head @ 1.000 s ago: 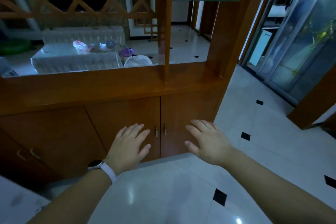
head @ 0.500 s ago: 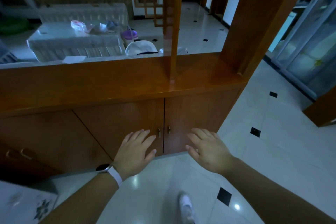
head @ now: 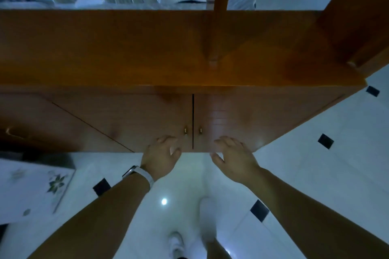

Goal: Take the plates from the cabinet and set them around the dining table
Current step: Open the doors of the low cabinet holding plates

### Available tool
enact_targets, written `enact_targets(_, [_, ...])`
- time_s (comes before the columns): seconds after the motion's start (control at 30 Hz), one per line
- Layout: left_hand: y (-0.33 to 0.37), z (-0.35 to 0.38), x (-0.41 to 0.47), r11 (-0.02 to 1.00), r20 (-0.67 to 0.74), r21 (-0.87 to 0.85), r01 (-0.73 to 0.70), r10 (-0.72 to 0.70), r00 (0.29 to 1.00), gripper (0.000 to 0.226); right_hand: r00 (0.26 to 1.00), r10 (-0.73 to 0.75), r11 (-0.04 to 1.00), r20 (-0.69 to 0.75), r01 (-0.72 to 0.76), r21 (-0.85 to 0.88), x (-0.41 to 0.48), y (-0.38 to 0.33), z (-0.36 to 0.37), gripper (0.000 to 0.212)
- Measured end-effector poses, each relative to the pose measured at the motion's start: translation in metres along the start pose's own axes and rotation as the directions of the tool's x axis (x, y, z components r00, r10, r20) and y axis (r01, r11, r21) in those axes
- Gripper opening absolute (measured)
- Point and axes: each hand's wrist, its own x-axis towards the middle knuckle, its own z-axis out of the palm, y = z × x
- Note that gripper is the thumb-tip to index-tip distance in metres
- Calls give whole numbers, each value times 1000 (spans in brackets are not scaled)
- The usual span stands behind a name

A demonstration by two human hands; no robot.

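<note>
Hands, left (head: pixel 161 156) and right (head: pixel 232 156), seemingly spread and empty, near shut cabinet doors (head: pixel 192 120)

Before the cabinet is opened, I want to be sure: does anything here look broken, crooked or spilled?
Nothing stands out. Both cabinet doors are shut and flush, with an even gap and the two small knobs level. The left hand and right hand are empty in front of them. The tiled floor shows no spill.

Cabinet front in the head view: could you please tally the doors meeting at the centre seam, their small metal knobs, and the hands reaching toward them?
Doors: 2 (left door, right door)
Knobs: 2 (left knob, right knob)
Hands: 2 (left hand, right hand)
Total: 6
</note>
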Motion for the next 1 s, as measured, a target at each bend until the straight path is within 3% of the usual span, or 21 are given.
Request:
enact_targets(0.13, [-14,35,30,933,74,-235,273,-263,962,48,996,78,982,51,-86,170,37,17,30,44])
enact_targets(0.23, [-27,59,51,862,124,-344,373,-352,928,46,987,133,945,91,-154,288,60,21,56,43])
enact_targets(0.4, [-26,82,78,805,162,-415,423,-392,906,32,969,201,893,142,-241,380,91,26,92,39])
enact_targets(0.5, [-18,93,90,719,187,-520,461,-431,883,19,957,258,837,135,-291,463,107,29,106,34])
enact_targets(0.63, [-13,104,100,689,181,-567,451,-430,885,35,945,291,790,148,-325,520,120,29,122,51])
enact_targets(0.77, [-18,116,103,704,179,-557,441,-417,891,36,944,285,752,165,-327,573,128,29,136,52])
enact_targets(1.0, [-25,137,111,719,61,-586,375,-422,904,13,968,243,776,58,-230,587,139,40,152,20])
